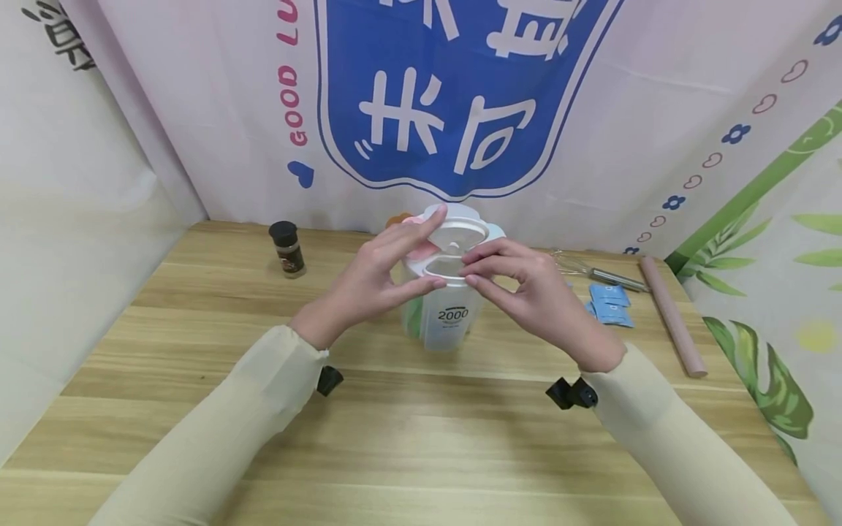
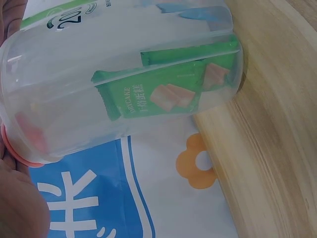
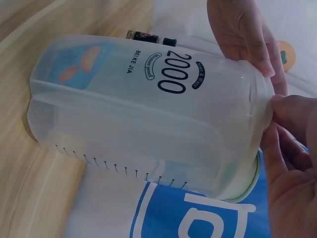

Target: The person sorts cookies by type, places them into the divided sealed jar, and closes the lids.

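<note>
A clear plastic food storage container (image 1: 447, 332) marked 2000 stands upright on the table, with a white flap (image 1: 458, 235) of its lid raised. My left hand (image 1: 368, 277) grips the lid from the left, thumb at the front rim and index finger along the raised flap. From the right, my right hand (image 1: 536, 288) pinches the rim of the opening between thumb and bent fingers. Green cake packets (image 2: 163, 91) show through the wall in the left wrist view. A blue packet (image 3: 79, 64) lies at the bottom in the right wrist view.
A black-capped seasoning jar (image 1: 288, 250) stands at the back left. To the right lie a whisk (image 1: 612, 278), blue sachets (image 1: 610, 305) and a pink rolling pin (image 1: 672, 318). A printed cloth (image 1: 625, 146) hangs behind the wooden table (image 1: 421, 453).
</note>
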Demonstrator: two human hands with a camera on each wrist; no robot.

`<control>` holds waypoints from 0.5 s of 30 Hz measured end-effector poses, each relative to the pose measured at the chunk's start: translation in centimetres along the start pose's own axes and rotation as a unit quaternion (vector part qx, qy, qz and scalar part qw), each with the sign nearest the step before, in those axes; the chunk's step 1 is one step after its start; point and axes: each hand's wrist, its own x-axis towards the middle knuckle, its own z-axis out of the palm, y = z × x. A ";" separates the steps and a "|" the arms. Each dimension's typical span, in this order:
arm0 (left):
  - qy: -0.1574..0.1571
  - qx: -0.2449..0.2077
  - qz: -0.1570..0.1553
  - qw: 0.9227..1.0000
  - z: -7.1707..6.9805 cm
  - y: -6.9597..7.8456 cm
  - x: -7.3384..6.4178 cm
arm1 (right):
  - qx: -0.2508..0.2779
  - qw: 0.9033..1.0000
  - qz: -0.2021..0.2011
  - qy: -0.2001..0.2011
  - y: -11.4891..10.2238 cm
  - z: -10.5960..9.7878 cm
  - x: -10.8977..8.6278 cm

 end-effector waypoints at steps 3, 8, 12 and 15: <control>-0.002 0.001 -0.007 1.000 -0.2 0.1 -0.2 | 0.004 1.000 0.002 -0.003 0.0 0.1 0.1; -0.009 0.002 -0.013 1.000 -0.2 0.1 -0.2 | 0.014 1.000 -0.009 0.015 0.1 0.1 -0.2; -0.009 0.000 -0.009 1.000 -0.1 0.1 0.0 | 0.046 0.998 -0.012 0.034 0.4 0.1 -0.6; -0.006 -0.001 -0.007 1.000 0.0 0.1 0.0 | 0.079 0.996 -0.004 0.047 0.6 -0.2 -1.1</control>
